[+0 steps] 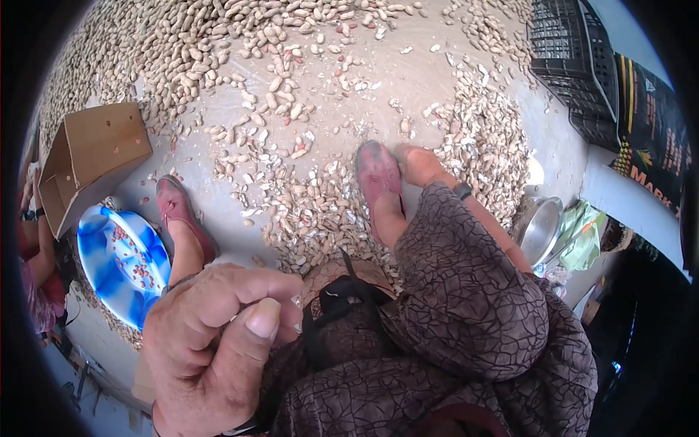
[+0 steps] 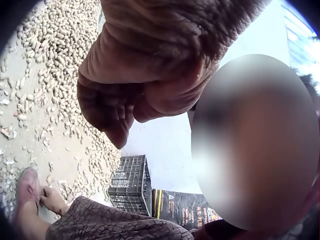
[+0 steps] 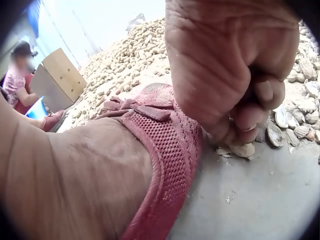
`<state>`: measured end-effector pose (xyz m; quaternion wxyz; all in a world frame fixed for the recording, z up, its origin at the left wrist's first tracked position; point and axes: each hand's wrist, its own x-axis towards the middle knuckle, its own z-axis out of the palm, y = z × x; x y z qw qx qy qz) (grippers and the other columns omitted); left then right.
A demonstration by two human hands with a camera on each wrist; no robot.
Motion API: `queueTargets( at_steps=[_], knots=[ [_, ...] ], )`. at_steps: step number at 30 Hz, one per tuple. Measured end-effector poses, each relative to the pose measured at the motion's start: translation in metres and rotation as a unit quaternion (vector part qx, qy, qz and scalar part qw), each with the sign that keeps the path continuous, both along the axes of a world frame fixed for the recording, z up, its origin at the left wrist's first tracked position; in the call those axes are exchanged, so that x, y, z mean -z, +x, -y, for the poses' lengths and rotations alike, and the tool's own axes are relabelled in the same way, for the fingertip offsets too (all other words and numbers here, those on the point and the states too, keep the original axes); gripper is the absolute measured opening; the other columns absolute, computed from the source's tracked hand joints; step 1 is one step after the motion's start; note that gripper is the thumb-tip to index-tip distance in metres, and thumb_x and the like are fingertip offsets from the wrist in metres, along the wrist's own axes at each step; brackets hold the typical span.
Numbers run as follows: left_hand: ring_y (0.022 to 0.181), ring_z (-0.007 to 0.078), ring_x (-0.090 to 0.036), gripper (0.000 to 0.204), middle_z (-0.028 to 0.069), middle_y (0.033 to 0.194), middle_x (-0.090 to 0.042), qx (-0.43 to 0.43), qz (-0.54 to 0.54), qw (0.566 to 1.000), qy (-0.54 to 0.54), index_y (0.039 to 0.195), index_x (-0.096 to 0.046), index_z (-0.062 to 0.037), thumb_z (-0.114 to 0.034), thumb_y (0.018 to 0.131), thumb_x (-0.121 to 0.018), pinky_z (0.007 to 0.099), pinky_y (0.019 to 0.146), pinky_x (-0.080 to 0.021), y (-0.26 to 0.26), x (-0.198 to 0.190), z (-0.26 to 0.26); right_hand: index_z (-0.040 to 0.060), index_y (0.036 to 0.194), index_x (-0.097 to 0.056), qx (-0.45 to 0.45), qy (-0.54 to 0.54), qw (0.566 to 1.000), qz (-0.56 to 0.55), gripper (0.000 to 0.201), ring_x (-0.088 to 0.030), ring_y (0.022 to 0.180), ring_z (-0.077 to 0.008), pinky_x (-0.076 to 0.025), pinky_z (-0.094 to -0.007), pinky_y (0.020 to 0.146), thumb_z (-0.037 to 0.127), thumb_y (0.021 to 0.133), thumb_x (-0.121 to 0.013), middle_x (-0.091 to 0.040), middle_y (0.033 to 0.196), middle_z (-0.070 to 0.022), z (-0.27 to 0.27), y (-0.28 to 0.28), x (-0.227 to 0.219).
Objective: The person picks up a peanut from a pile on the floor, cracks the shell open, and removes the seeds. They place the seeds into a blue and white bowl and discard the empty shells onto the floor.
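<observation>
My left hand is raised close to the head camera, fingers curled and the thumb bent against them. No thing shows in its grasp in the left wrist view, though the inside of the curl is mostly hidden. Down at the floor, my right hand is beside the pink mesh shoe on my right foot. Its fingers are curled, with the fingertips right at a pale peanut shell; I cannot tell whether they grip it. Broken peanut shells lie scattered between my feet.
Whole peanuts form a wide heap ahead. A cardboard box and a blue-and-white basin with red kernels stand left. Another person sits beyond. To the right are a black crate, a printed sack and a metal bowl.
</observation>
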<state>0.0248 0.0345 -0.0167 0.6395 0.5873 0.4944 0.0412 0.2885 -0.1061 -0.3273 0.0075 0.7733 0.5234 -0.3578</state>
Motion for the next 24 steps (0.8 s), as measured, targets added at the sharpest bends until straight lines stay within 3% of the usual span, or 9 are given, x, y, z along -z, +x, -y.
queueTargets(
  at_steps=[3,5,6,8,9,10,13,19,24],
  knots=[
    [0.056,0.0103,-0.053,0.024,0.0058,0.066,-0.057,-0.020,-0.025,0.999,-0.025,0.088,-0.058,0.0038,-0.018,0.086,-0.049,0.0203,0.053,-0.042,-0.005,0.002,-0.002,0.0039,0.086,-0.055,0.030,0.069,0.997,0.006,0.015,-0.058,0.077,-0.0324,-0.046,-0.0377,0.070,0.010,0.073,-0.053,-0.059,0.080,-0.0184,0.001,0.010,0.012],
    [0.058,0.0102,-0.054,0.023,0.0055,0.067,-0.057,0.048,-0.010,0.999,-0.009,0.090,-0.058,0.0034,-0.017,0.086,-0.049,0.0203,0.056,-0.043,-0.014,0.010,-0.009,0.0030,0.084,-0.056,0.152,0.058,0.982,-0.098,0.013,-0.056,0.059,-0.0190,-0.046,-0.0294,0.054,0.011,0.074,-0.055,-0.060,0.071,-0.0107,-0.003,0.022,0.015],
    [0.058,0.0102,-0.054,0.023,0.0055,0.067,-0.057,0.048,-0.009,0.999,-0.004,0.090,-0.058,0.0034,-0.017,0.086,-0.049,0.0203,0.056,-0.043,-0.015,0.013,-0.008,0.0030,0.084,-0.056,0.151,0.062,0.982,-0.098,0.013,-0.056,0.059,-0.0190,-0.046,-0.0294,0.054,0.011,0.074,-0.055,-0.060,0.071,-0.0107,-0.014,0.018,-0.004],
    [0.059,0.0099,-0.054,0.022,0.0056,0.069,-0.058,0.039,0.010,0.999,-0.001,0.092,-0.058,0.0030,-0.016,0.087,-0.048,0.0202,0.059,-0.043,-0.016,0.017,-0.008,0.0035,0.085,-0.056,0.296,-0.008,0.895,-0.333,0.012,-0.047,0.050,-0.0056,-0.038,-0.0196,0.043,0.010,0.075,-0.055,-0.058,0.068,-0.0031,-0.034,0.014,-0.046],
    [0.061,0.0065,-0.056,0.012,0.0002,0.066,-0.059,0.007,-0.009,1.000,-0.025,0.090,-0.059,0.0001,-0.007,0.083,-0.052,0.0198,0.079,-0.038,-0.013,0.017,-0.010,0.0036,0.086,-0.056,0.306,-0.009,0.867,-0.394,0.011,-0.044,0.047,-0.0028,-0.033,-0.0159,0.039,0.009,0.076,-0.056,-0.060,0.070,-0.0022,-0.040,0.015,-0.052],
    [0.061,0.0065,-0.056,0.012,0.0002,0.066,-0.059,0.003,-0.009,1.000,-0.017,0.090,-0.059,0.0001,-0.007,0.083,-0.052,0.0198,0.079,-0.038,-0.010,0.019,-0.010,0.0036,0.086,-0.056,0.299,-0.004,0.868,-0.397,0.011,-0.044,0.047,-0.0028,-0.033,-0.0159,0.039,0.009,0.076,-0.056,-0.060,0.070,-0.0022,-0.046,0.013,-0.059],
    [0.065,0.0062,-0.055,0.021,0.0011,0.073,-0.058,-0.027,0.039,0.999,-0.002,0.100,-0.056,0.0000,-0.005,0.079,-0.056,0.0184,0.064,-0.043,-0.006,0.034,-0.008,-0.0016,0.090,-0.056,0.262,0.045,0.787,-0.556,0.020,-0.045,0.048,-0.0035,-0.033,-0.0149,0.041,0.011,0.075,-0.057,-0.060,0.074,-0.0055,-0.071,0.002,-0.101],
    [0.073,0.0052,-0.050,0.032,0.0016,0.084,-0.055,-0.022,0.113,0.992,0.054,0.110,-0.051,0.0004,-0.001,0.078,-0.057,0.0186,0.068,-0.042,0.022,0.062,-0.010,-0.0002,0.088,-0.055,0.159,0.094,0.742,-0.645,0.020,-0.046,0.052,-0.0023,-0.036,-0.0145,0.046,0.011,0.073,-0.060,-0.059,0.072,-0.0039,-0.103,-0.022,-0.181],
    [0.079,0.0047,-0.050,0.027,0.0006,0.088,-0.055,-0.093,0.154,0.983,-0.025,0.106,-0.052,0.0011,-0.002,0.080,-0.057,0.0179,0.071,-0.042,0.041,0.057,-0.010,0.0028,0.086,-0.056,0.131,0.171,0.792,-0.571,0.016,-0.047,0.059,-0.0025,-0.039,-0.0166,0.053,0.008,0.072,-0.060,-0.056,0.071,-0.0014,-0.107,-0.041,-0.216]
  ],
)
